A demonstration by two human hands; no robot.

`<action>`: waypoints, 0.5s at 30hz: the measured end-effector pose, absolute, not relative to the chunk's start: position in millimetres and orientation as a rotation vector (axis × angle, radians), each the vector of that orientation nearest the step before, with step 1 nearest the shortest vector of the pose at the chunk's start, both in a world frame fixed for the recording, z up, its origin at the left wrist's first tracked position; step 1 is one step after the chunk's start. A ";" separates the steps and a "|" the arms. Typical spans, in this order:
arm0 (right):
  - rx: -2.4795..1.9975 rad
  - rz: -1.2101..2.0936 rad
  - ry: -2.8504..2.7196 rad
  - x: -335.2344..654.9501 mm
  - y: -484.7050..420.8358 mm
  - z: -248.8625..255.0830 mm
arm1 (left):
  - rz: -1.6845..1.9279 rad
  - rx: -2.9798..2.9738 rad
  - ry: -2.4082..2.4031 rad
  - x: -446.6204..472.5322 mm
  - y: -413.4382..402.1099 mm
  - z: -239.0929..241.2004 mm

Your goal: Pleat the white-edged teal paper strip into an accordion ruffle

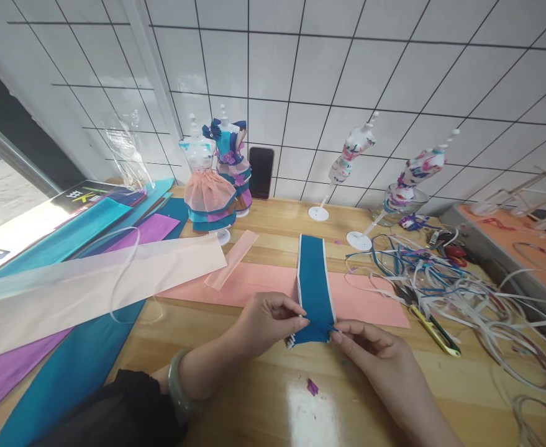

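Note:
A teal fabric strip (313, 279) with white edges lies across a pink paper band (258, 284) on the wooden table (263, 403). My left hand (266, 321) pinches the strip's near end from the left, fingers closed on it. My right hand (375, 354) pinches the same end from the right, thumb and forefinger pressed together on the folded edge. A green bangle (179, 391) sits on my left wrist.
Two dressed mini mannequins (217, 180) and two bare patterned ones (351, 152) stand at the back by a black phone (261, 172). Sheets of teal, purple and pale paper (68, 292) cover the left. Tangled ribbons (445, 285) and pliers (433, 329) lie right.

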State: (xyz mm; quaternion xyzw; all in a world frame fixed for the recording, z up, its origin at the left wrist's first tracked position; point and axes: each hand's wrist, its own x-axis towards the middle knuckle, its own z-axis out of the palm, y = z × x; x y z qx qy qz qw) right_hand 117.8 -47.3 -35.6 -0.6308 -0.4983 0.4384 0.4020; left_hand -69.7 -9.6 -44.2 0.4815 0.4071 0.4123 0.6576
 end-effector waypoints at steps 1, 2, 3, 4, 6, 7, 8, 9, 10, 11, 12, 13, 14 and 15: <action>-1.594 1.128 -1.233 117.5 -47.5 -35.3 | 0.924 1.089 0.927 -69.8 -9.6 -43.7; -1.591 1.142 -1.206 117.3 -47.9 -35.4 | 0.917 1.090 0.930 -69.9 -9.6 -43.4; -1.585 1.151 -1.179 117.1 -48.5 -35.7 | 0.911 1.093 0.932 -70.0 -9.5 -43.1; -1.578 1.154 -1.156 116.9 -49.1 -36.2 | 0.908 1.096 0.931 -70.2 -9.4 -42.9; -1.567 1.148 -1.133 117.1 -50.0 -37.2 | 0.904 1.097 0.931 -70.5 -9.1 -43.0; -1.564 1.147 -1.133 117.4 -50.2 -37.7 | 0.903 1.096 0.931 -70.7 -8.9 -43.1; -1.562 1.145 -1.139 117.9 -50.2 -38.0 | 0.903 1.096 0.931 -70.9 -8.7 -43.3; -1.562 1.150 -1.151 118.4 -50.0 -38.0 | 0.903 1.097 0.932 -71.1 -8.5 -43.6; -1.562 1.156 -1.165 118.9 -49.8 -37.9 | 0.903 1.097 0.932 -71.3 -8.3 -43.9; -1.566 1.158 -1.175 119.2 -49.6 -37.6 | 0.904 1.097 0.933 -71.5 -8.2 -44.2; -1.572 1.153 -1.185 119.3 -49.5 -37.0 | 0.903 1.097 0.933 -71.6 -8.2 -44.5; -1.581 1.142 -1.192 118.9 -49.6 -36.4 | 0.903 1.093 0.935 -71.7 -8.2 -44.9; -1.587 1.128 -1.195 118.3 -49.8 -35.7 | 0.899 1.087 0.936 -71.7 -8.2 -45.4; -1.591 1.112 -1.190 117.5 -50.2 -35.0 | 0.892 1.079 0.934 -71.6 -8.3 -45.9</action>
